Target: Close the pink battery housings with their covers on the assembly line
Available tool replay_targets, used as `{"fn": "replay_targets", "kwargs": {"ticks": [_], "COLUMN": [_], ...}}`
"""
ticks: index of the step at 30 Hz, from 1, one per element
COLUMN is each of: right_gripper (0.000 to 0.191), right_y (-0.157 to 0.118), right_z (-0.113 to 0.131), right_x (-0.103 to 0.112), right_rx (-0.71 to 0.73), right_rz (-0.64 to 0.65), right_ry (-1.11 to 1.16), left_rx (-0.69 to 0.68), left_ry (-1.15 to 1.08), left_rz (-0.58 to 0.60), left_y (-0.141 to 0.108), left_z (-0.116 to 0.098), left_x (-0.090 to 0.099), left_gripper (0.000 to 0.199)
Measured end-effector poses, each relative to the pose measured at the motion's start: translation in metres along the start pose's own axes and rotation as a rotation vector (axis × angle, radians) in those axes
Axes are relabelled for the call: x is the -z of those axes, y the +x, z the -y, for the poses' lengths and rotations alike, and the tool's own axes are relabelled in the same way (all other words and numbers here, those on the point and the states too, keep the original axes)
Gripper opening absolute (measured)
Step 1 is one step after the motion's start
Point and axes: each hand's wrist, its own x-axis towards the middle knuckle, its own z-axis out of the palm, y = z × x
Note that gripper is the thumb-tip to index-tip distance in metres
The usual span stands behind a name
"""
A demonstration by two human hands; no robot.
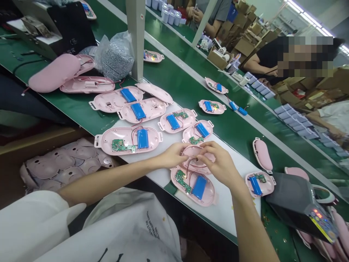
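Between my hands is a pink plastic shell half (200, 166), its hollow side facing up. My left hand (174, 154) pinches its left rim with thumb and fingers. At its right side my right hand (218, 160) is closed, fingertips at the shell and near thin dark wires; the exact grip is partly hidden. The wires run down to another open pink shell (211, 194) just below, which holds a blue battery pack (199, 187) and a green circuit board (182, 182). Beyond my fingers lies a further open shell (209, 127) with a battery and board.
Several open shells (109, 140) with blue batteries lie along the white sheet (160, 178) and green bench. A bag of small metal parts (117, 56) stands by a post (135, 36). A black box with a red display (294, 203) sits right. Co-workers (261, 60) work across the bench.
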Motion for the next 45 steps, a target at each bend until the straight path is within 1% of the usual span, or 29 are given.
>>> {"fn": "replay_targets", "kwargs": {"ticks": [3, 6, 9, 11, 12, 14, 17, 19, 22, 24, 27, 30, 32, 33, 35, 36, 38, 39, 41, 43, 45], "right_gripper": [0.018, 0.013, 0.010, 0.010, 0.010, 0.010, 0.017, 0.021, 0.022, 0.021, 0.020, 0.017, 0.017, 0.022, 0.034, 0.035, 0.025, 0.019, 0.010, 0.006, 0.003], "right_y": [-0.001, 0.002, 0.006, 0.008, 0.008, 0.007, 0.005, 0.004, 0.003, 0.003, 0.005, 0.008, 0.012, 0.015, 0.021, 0.024, 0.028, 0.029, 0.029, 0.027, 0.019], "right_z": [0.000, -0.001, 0.001, 0.002, 0.002, 0.002, -0.002, -0.004, -0.006, -0.007, -0.004, 0.000, 0.001, 0.001, 0.000, -0.001, -0.003, -0.003, -0.003, 0.000, 0.004], "right_x": [0.000, -0.010, -0.020, -0.021, -0.020, -0.015, -0.007, -0.003, -0.001, -0.004, -0.012, -0.020, -0.019, -0.016, -0.007, -0.001, 0.009, 0.012, 0.015, 0.014, 0.011], "right_rx": [0.051, 0.076, 0.024, -0.007, -0.004, 0.031, 0.067, 0.063, 0.067, 0.084, 0.093, 0.037, -0.084, -0.169, -0.332, -0.392, -0.431, -0.420, -0.363, -0.286, -0.242], "right_rz": [0.017, 0.014, -0.043, -0.078, -0.069, -0.006, 0.083, 0.072, 0.007, -0.002, 0.005, -0.044, -0.100, -0.114, -0.076, -0.018, 0.121, 0.158, 0.155, 0.094, 0.042], "right_ry": [-0.033, -0.143, -0.288, -0.340, -0.338, -0.288, -0.177, -0.126, -0.087, -0.098, -0.180, -0.299, -0.353, -0.360, -0.319, -0.265, -0.114, -0.050, 0.021, 0.031, 0.028], "left_rx": [0.012, -0.005, -0.009, 0.000, -0.001, -0.013, -0.012, 0.016, 0.051, 0.055, 0.053, 0.052, 0.049, 0.046, 0.047, 0.051, 0.065, 0.068, 0.057, 0.033, -0.008], "left_ry": [0.054, 0.032, -0.007, -0.009, -0.007, -0.009, -0.006, -0.006, -0.026, -0.033, -0.020, 0.013, 0.024, 0.021, 0.005, 0.000, 0.020, 0.035, 0.054, 0.051, 0.070], "left_rz": [0.004, -0.006, 0.016, 0.036, 0.042, 0.046, 0.041, 0.034, 0.012, 0.004, 0.000, -0.003, 0.015, 0.030, 0.051, 0.048, 0.014, -0.017, -0.072, -0.075, -0.043], "left_y": [0.000, 0.000, 0.000, 0.000, 0.000, 0.000, 0.001, 0.000, -0.001, -0.001, -0.001, -0.001, -0.003, -0.003, -0.006, -0.007, -0.008, -0.008, -0.006, -0.003, -0.002], "left_z": [0.001, 0.002, 0.003, 0.003, 0.002, 0.001, -0.002, -0.003, -0.003, -0.002, -0.002, -0.002, -0.003, -0.003, -0.004, -0.004, -0.004, -0.003, -0.001, 0.000, -0.003], "left_x": [0.000, 0.000, 0.001, 0.002, 0.003, 0.003, 0.003, 0.002, 0.001, 0.001, 0.001, 0.002, 0.003, 0.004, 0.003, 0.002, 0.001, 0.000, 0.000, 0.000, -0.002], "left_gripper": [0.036, 0.032, 0.037, 0.038, 0.038, 0.038, 0.039, 0.038, 0.035, 0.035, 0.033, 0.032, 0.033, 0.034, 0.036, 0.037, 0.038, 0.038, 0.037, 0.033, 0.032]}}
